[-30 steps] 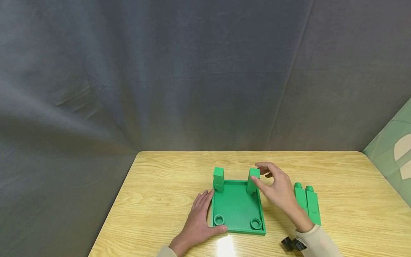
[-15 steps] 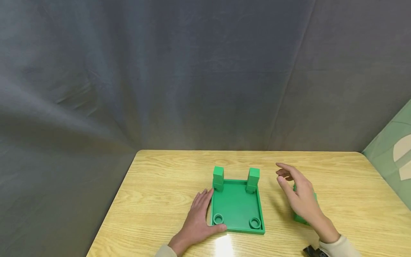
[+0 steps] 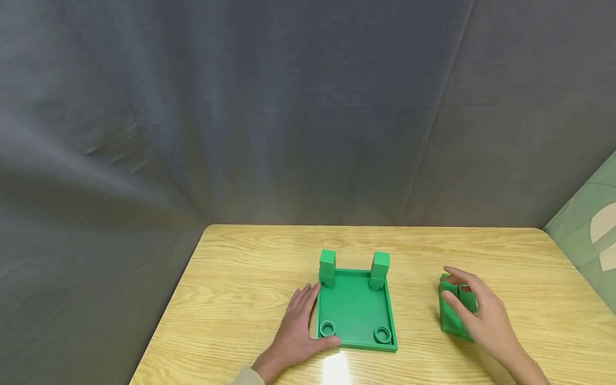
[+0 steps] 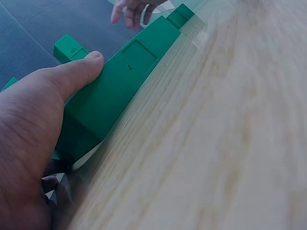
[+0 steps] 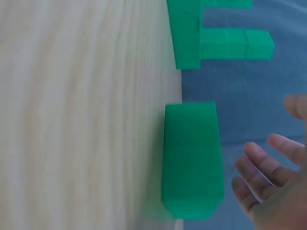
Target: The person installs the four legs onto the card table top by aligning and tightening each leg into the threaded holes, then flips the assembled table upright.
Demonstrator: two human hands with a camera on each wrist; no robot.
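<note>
A green square tray with a low rim lies on the table. Two green posts stand upright in its far corners, a left post and a right post. Its near corners carry round rings, a left ring and a right ring. My left hand holds the near left corner, thumb along the front wall and fingers along the left side. My right hand hovers with fingers parted over two green posts lying side by side, partly hidden by it.
The wooden table has rounded far corners, and a grey curtain hangs behind it. A green patterned panel stands at the right. Wood surface lies between the tray and the loose posts.
My right hand has left the tray's far right post and moved right and nearer, over the lying posts. That post stays standing. My left hand has stayed at the tray's corner.
</note>
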